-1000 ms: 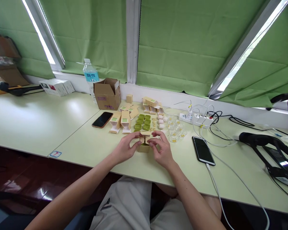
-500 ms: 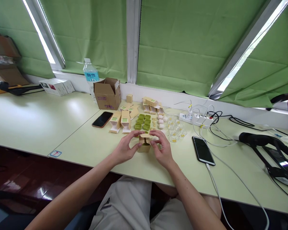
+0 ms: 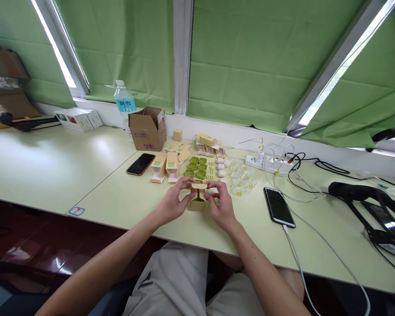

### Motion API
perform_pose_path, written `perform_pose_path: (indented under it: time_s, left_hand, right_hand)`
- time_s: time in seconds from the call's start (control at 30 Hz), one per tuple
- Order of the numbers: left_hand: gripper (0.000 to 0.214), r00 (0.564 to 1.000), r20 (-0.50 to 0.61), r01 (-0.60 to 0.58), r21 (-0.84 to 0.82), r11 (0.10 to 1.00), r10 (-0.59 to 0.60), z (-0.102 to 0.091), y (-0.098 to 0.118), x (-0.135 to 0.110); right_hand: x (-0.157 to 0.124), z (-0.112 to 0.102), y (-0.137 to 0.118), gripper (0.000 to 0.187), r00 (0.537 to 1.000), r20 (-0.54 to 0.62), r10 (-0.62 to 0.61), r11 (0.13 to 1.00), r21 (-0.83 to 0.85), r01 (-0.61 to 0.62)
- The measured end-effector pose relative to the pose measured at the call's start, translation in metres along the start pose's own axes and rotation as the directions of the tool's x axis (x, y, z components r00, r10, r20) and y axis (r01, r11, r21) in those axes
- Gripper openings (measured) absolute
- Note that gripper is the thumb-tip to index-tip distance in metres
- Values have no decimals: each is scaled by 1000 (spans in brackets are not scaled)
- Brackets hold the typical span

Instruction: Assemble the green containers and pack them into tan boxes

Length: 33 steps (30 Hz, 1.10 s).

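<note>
A small tan cardboard box [image 3: 198,196] with a green inside stands on the pale green table [image 3: 125,197] in front of me. My left hand [image 3: 173,202] grips its left side, fingers curled over the top flap. On the box's right side my right hand [image 3: 220,205] pinches the same flap. Just behind lie several green square trays [image 3: 195,168], folded tan boxes [image 3: 165,168], small white pieces [image 3: 220,167] and clear plastic cups [image 3: 241,179].
A dark phone [image 3: 140,164] lies to the left, an open brown carton [image 3: 148,128] and a water bottle [image 3: 124,105] behind it. At the right lie a cabled phone [image 3: 279,206], a power strip [image 3: 268,163] with cords, and a black device [image 3: 368,202].
The top flaps of the small box have come together under my fingers, and both hands have drawn slightly closer over it. Nothing else on the table moved.
</note>
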<state>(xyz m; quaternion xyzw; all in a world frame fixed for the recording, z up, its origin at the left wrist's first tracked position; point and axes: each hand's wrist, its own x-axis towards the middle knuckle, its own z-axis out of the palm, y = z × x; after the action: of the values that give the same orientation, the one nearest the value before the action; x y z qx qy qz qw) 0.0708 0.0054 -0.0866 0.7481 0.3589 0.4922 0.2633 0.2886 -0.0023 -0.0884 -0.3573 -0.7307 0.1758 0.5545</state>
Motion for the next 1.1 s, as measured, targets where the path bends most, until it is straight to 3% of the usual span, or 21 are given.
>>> perform_pose_path:
  time_s: [0.1, 0.23, 0.33, 0.43, 0.57, 0.67, 0.73, 0.83, 0.97, 1.1]
  left_hand:
    - [32, 999, -14, 34, -17, 999, -35, 1, 0, 1]
    - [27, 998, -68, -4, 3, 1000, 4, 0, 4, 1]
    - [7, 993, -54, -93, 120, 988, 100, -3, 6, 1]
    - [15, 981, -23, -185, 215, 959, 194, -5, 7, 2]
    - [16, 972, -30, -218, 241, 946, 232, -5, 5, 2]
    - [13, 963, -25, -254, 239, 937, 267, -5, 4, 3]
    - [8, 956, -35, -276, 227, 934, 292, -5, 5, 3]
    - [5, 964, -63, -241, 202, 949, 258, -6, 6, 1]
    - [19, 983, -67, -158, 150, 976, 170, -8, 10, -3]
    - [30, 977, -52, -196, 178, 964, 208, -11, 14, -3]
  right_hand:
    - [1, -2, 0, 10, 993, 45, -106, 990, -93, 110]
    - [3, -4, -3, 17, 968, 72, -240, 950, -187, 249]
    - [4, -4, -4, 19, 969, 73, -234, 952, -186, 244]
    - [4, -5, -5, 21, 971, 79, -224, 956, -177, 235]
    - [1, -6, -7, 15, 974, 90, -207, 969, -120, 217]
    - [-1, -6, -8, 5, 988, 80, -133, 990, -26, 136]
    - [-2, -5, -7, 10, 996, 51, -68, 997, 28, 67]
    - [-2, -5, -5, 21, 998, 34, -51, 998, 24, 51]
    - [0, -6, -5, 22, 985, 67, -156, 986, -45, 160]
    - [-1, -7, -5, 22, 980, 70, -188, 980, -49, 192]
